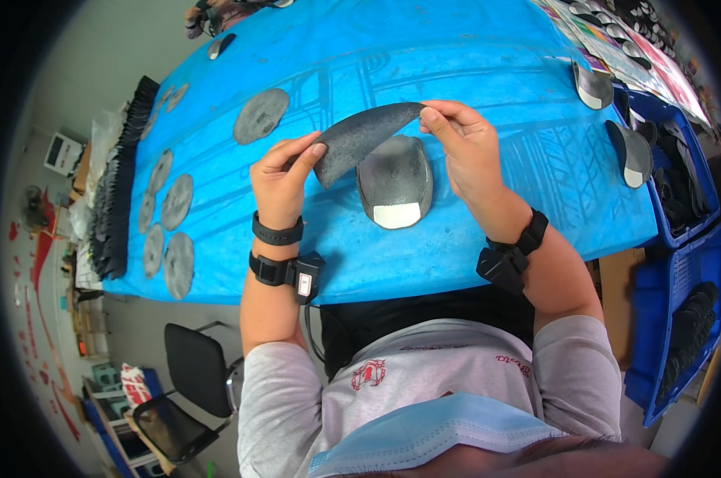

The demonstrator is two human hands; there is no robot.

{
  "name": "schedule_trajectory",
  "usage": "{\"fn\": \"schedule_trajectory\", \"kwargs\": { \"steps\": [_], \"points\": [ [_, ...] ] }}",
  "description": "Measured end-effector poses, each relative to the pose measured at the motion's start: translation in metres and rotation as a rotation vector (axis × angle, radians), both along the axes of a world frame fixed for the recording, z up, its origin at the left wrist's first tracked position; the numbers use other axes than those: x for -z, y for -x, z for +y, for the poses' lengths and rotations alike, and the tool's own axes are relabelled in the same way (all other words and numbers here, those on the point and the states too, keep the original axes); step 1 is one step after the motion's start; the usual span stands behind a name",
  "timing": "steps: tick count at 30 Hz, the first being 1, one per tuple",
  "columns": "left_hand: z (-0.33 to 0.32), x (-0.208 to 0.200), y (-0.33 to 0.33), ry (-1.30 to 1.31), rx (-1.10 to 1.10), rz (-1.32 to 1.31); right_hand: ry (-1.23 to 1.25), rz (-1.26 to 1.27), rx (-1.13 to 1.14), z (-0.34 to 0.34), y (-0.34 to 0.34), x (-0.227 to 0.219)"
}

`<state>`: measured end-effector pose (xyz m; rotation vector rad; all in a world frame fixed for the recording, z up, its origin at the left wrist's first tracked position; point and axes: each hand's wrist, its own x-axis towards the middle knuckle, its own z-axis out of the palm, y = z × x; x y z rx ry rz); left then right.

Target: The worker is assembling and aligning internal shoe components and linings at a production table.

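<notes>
A dark grey, curved flexible piece (pixel 366 137) is stretched between my two hands above the table. My left hand (pixel 281 179) pinches its lower left corner between thumb and fingers. Its upper right tip is pinched by my right hand (pixel 474 151). Just below it on the table lies a grey cupped shell (pixel 394 179) with a white patch on its near end. The held piece overlaps the upper left of that shell in view and seems to be apart from it.
A blue sheet (pixel 456 255) covers the table. Several flat grey discs (pixel 177 201) lie on its left. Dark pieces are stacked (pixel 120 191) along the left edge. At the right are more cupped shells (pixel 630 153) and blue crates (pixel 675 319). A chair (pixel 195 370) stands lower left.
</notes>
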<state>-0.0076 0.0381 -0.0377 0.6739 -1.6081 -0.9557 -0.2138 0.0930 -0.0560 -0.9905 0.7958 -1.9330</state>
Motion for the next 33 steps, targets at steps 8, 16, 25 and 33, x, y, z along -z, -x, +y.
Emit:
{"fn": "schedule_trajectory", "kwargs": {
  "steps": [8,16,25,33],
  "points": [
    [0.001,-0.001,0.0,0.014,0.006,-0.021,-0.002,-0.004,0.01,0.0,0.0,0.0],
    [0.005,-0.003,0.0,0.011,0.012,-0.028,-0.021,-0.005,0.003,0.002,0.001,0.001],
    [0.006,-0.005,0.0,0.169,-0.028,-0.115,0.339,0.085,0.115,0.013,-0.002,-0.018],
    [0.024,-0.017,-0.006,0.587,0.065,-0.321,0.552,1.506,0.73,0.036,-0.019,-0.033]
  ]
}}
